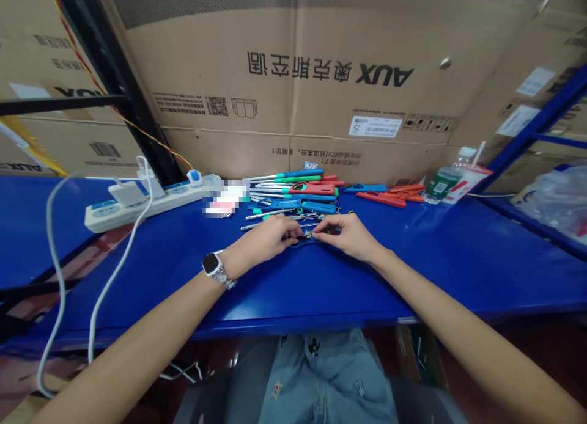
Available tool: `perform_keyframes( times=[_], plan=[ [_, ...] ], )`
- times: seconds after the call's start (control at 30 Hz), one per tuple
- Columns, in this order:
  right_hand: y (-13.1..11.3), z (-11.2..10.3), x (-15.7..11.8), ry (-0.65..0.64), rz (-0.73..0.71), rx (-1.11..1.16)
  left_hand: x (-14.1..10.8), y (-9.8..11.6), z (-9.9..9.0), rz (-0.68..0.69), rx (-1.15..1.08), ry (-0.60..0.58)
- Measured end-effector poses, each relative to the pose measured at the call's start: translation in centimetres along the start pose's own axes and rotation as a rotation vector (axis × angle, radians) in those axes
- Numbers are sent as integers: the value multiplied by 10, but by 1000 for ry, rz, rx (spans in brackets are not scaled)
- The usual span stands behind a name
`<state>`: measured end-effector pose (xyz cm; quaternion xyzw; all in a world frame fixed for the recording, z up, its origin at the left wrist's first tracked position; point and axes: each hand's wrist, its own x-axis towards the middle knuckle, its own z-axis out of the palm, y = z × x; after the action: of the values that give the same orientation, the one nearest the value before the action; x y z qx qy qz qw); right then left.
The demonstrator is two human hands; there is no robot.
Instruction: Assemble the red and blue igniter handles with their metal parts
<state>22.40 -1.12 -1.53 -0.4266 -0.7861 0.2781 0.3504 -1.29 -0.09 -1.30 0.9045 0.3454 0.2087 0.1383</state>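
My left hand [275, 233], with a watch on the wrist, is closed with its fingertips on a blue long-reach lighter handle [305, 243] low over the blue table. Small dark and metallic parts show in the handle between my hands. My right hand [347, 233] pinches at its right side; whatever is between thumb and finger is too small to name. Just beyond lie blue lighters [321, 206] with metal tubes and thin wires, partly hidden by my fingers. Farther back is a pile of lighters, including a red one [312, 188] and a green one [298, 179].
A white power strip [174, 195] with plugs and cables lies at the left. Orange handle shells [389, 197] and a blue shell [367, 187] lie back right, by a plastic bottle [443, 182] and a cup with a straw [472, 181]. A large cardboard box [321, 106] stands behind.
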Motion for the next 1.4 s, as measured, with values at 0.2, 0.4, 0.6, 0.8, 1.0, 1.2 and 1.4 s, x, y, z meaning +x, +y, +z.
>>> perform_keyframes(
  times=[0.2, 0.4, 0.6, 0.8, 1.0, 1.2, 1.4],
  plan=[
    [1, -1, 0, 3, -35, -60, 0, -1, 1, -34, -58, 29],
    [3, 1, 0, -15, -57, -64, 1, 1, -2, -81, -159, -16],
    [4, 2, 0, -11, -79, -43, 0, 4, -5, -76, -155, -27],
    [3, 4, 0, -11, -103, -39, -1, 6, -7, -81, -120, -51],
    [3, 6, -1, -14, -123, -48, 0, 7, -9, -92, -110, -46],
    [-1, 10, -4, 7, -155, -97, -2, 7, -11, -101, -140, -21],
    [-4, 13, -5, 17, -204, -215, -1, 1, -6, -75, -133, -14]
  ],
)
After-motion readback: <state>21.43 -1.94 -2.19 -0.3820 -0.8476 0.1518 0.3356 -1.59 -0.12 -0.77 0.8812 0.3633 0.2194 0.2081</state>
